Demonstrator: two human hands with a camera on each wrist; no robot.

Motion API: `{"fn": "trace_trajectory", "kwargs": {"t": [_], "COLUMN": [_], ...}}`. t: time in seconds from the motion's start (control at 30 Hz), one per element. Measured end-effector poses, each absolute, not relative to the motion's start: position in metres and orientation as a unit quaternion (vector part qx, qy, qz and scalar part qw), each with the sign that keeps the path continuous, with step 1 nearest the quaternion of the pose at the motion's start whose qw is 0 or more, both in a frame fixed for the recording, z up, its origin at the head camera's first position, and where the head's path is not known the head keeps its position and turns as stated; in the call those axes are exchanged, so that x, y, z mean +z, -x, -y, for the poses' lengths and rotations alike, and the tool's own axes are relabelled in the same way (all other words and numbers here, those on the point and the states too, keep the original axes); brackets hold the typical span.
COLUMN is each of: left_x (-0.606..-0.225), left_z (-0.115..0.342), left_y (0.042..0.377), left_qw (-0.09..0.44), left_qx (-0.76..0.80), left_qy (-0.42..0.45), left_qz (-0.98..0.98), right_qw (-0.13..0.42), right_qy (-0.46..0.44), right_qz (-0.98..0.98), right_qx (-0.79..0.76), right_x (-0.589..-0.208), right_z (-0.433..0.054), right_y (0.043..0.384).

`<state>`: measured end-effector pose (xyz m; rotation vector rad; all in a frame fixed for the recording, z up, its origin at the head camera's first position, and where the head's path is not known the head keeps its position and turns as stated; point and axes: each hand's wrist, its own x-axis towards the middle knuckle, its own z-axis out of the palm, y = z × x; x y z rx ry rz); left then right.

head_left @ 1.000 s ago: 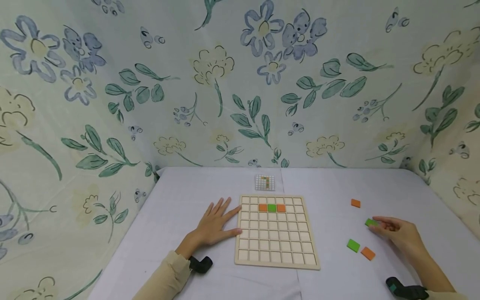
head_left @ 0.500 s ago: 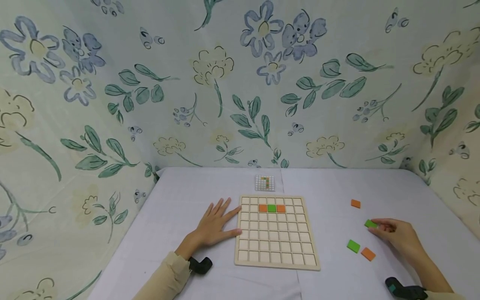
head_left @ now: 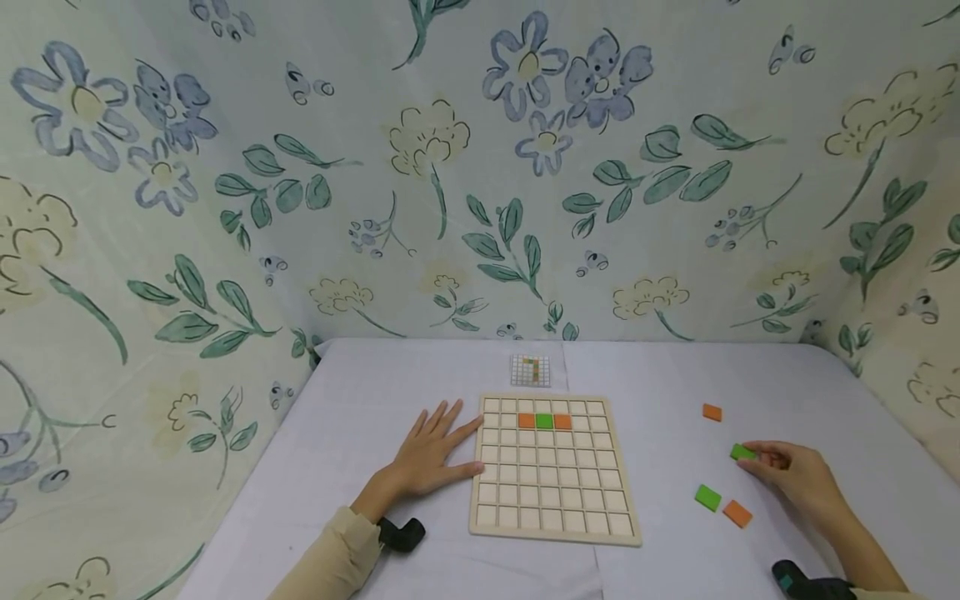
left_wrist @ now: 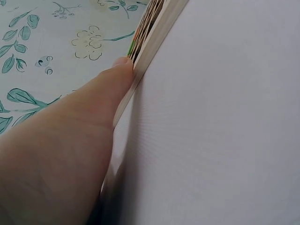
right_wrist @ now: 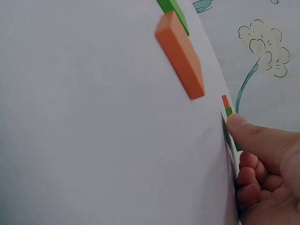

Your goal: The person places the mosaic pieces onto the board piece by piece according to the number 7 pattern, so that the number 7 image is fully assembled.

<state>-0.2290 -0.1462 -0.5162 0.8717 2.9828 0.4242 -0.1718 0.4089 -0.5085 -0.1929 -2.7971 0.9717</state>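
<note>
The left hand (head_left: pixel 427 454) lies with fingers spread on the white cloth, its thumb and index fingertip touching the left edge of a wooden grid board (head_left: pixel 555 536). In the left wrist view the thumb (left_wrist: pixel 123 70) meets the board's rim. In the board's second row sit an orange tile (head_left: pixel 527 421), a green tile (head_left: pixel 544 421) and another orange tile (head_left: pixel 562 422), side by side. At the right, the right hand (head_left: pixel 806 483) pinches a green square tile (head_left: pixel 742 452) between thumb and fingers, low over the cloth. Its fingers partly hide that tile.
Loose on the cloth are an orange tile (head_left: pixel 712 412) farther back, and a green tile (head_left: pixel 708 498) beside an orange tile (head_left: pixel 738 513) nearer. A small card (head_left: pixel 531 371) with a coloured grid pattern lies behind the board. Floral cloth (head_left: pixel 480 183) hangs behind.
The head view has tilted up a touch, so everything sits slightly lower. The right hand keeps its pinch on the green tile almost in place; the left hand stays put.
</note>
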Motion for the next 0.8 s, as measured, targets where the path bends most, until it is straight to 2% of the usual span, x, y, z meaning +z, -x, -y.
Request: {"fn": "trace_trajectory", "kwargs": {"t": [0.27,0.8], "left_x": [-0.519,-0.518], "left_z": [0.147,0.146], "left_y": [0.231,0.23], "left_qw": [0.006,0.007], "left_qx": [0.129,0.136], "left_qy": [-0.274,-0.275], "left_qz": [-0.953,-0.952], "right_qw": [0.068,0.089], "right_qy": [0.073,0.021], "right_qz": [0.935,0.932], "right_qx": [0.341,0.352], "right_x": [-0.497,-0.46], "right_z": [-0.409,-0.379], "right_y": [0.171,0.168]}}
